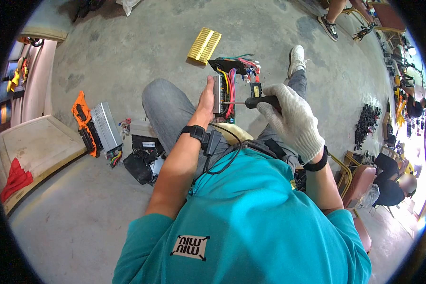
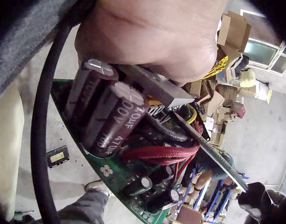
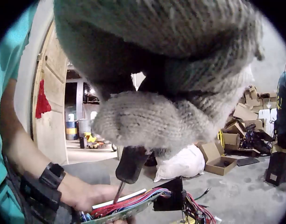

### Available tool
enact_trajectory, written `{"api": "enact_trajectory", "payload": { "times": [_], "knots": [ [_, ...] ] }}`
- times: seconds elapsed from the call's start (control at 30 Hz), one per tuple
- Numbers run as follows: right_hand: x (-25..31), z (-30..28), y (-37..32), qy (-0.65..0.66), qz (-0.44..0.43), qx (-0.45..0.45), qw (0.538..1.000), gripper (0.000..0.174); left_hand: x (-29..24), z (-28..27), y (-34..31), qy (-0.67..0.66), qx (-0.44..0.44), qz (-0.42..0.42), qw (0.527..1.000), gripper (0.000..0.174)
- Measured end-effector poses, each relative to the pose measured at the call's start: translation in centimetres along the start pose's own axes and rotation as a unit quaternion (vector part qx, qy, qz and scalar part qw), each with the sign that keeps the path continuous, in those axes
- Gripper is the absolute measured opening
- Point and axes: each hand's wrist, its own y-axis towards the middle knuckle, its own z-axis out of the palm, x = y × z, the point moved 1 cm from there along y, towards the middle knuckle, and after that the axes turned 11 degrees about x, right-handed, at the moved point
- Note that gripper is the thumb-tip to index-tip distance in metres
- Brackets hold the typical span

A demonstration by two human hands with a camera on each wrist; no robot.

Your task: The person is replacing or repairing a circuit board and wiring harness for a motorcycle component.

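Observation:
My bare left hand (image 1: 206, 102) grips the edge of a green circuit board (image 2: 110, 175) that carries large brown capacitors (image 2: 116, 116) and red wires (image 2: 157, 155). In its white knitted glove, my right hand (image 1: 293, 120) holds a black-handled screwdriver (image 1: 262, 102). The shaft points left across the wire bundle (image 1: 231, 90) to the metal strip along the board's side. In the right wrist view the gloved fingers (image 3: 138, 119) curl round the handle (image 3: 132, 164), and the shaft reaches down among the wires. Its tip is hidden.
A gold metal case (image 1: 205, 45) lies on the floor beyond the board, near a black plate (image 1: 227, 66) with wires. A small black part (image 1: 256, 90) lies right of the board. At left are a silver case (image 1: 106, 127) and an orange part (image 1: 82, 113). People are at right.

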Motion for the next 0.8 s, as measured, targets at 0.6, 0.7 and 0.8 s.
{"api": "enact_trajectory", "payload": {
  "times": [0.6, 0.7, 0.8],
  "knots": [
    [-4.2, -4.7, -4.0, 0.034, 0.018, -0.092, 0.995, 0.032, -2.5, 0.8, -2.3, -0.091, -0.037, 0.117, 0.988, 0.055],
    [-5.5, -3.7, -4.9, 0.039, 0.038, -0.104, 0.993, 0.032, -3.4, -0.3, -3.5, -0.070, -0.027, 0.094, 0.993, 0.071],
    [-7.8, -2.6, -5.2, 0.043, 0.055, -0.105, 0.992, 0.034, -3.8, 0.6, -5.8, -0.082, -0.005, 0.067, 0.994, 0.075]
  ]
}}
